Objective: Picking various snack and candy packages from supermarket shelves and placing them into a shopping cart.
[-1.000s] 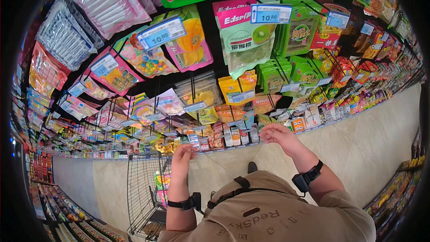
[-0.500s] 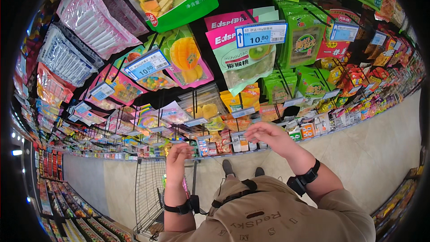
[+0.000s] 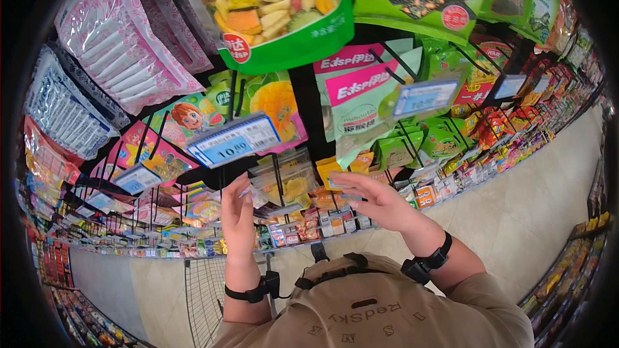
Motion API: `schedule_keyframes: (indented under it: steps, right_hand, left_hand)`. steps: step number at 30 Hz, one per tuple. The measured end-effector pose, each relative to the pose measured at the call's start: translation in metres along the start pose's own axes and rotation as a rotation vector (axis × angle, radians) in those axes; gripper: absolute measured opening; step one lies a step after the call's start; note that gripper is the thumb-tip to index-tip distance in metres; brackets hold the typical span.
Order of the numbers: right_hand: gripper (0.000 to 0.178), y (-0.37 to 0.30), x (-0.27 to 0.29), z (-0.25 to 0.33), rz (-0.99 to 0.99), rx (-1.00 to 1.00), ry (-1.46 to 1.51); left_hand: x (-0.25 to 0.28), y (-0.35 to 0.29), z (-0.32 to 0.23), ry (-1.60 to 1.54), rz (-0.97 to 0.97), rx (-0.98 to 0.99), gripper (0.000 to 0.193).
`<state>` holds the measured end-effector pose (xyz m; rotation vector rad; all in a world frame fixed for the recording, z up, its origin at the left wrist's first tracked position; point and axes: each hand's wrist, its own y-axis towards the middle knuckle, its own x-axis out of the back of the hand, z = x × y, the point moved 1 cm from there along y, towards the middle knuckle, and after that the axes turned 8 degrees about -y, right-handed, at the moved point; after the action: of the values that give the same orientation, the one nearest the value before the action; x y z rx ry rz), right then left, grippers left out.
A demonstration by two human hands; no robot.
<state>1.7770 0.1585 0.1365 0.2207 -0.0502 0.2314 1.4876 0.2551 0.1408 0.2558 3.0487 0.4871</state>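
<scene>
My left hand (image 3: 238, 222) is raised in front of the snack rack, holding nothing, its fingers pointing up. Just above it juts a blue-and-white price tag (image 3: 235, 141) on a hook. Across from it, my right hand (image 3: 373, 201) is empty too, its fingers stretched out toward the left. Beyond those fingertips hangs an orange-yellow snack pouch (image 3: 345, 166), partly covered by the hand. Between the hands are clear bags of yellow dried fruit (image 3: 284, 183). A pale green kiwi pouch (image 3: 361, 116) hangs above my right hand.
Large bags hang close overhead: a green dried-fruit bag (image 3: 284, 58), a green seaweed snack bag (image 3: 419, 0) and a pink-patterned bag (image 3: 122, 38). Metal hooks with price tags stick out. A wire shopping cart (image 3: 205, 296) stands at my left; more shelving (image 3: 570, 258) lies behind on the right.
The view has moved closer to the rack, so the hanging bags look larger. Both hands have risen nearer the rack, the left higher than before. My shoes have largely gone out of sight.
</scene>
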Motion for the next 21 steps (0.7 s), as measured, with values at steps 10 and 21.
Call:
schedule_keyframes:
  steps: [10,21]
  right_hand:
    - [0.077,0.074,-0.02,0.009,-0.145,0.102,-0.269]
    - [0.077,0.094,-0.025,-0.001,-0.178,0.075,-0.228]
  left_hand:
    - [0.011,0.056,0.015,-0.083,0.114,-0.029,0.036]
    - [0.004,0.085,0.001,0.092,0.336,-0.12,0.039]
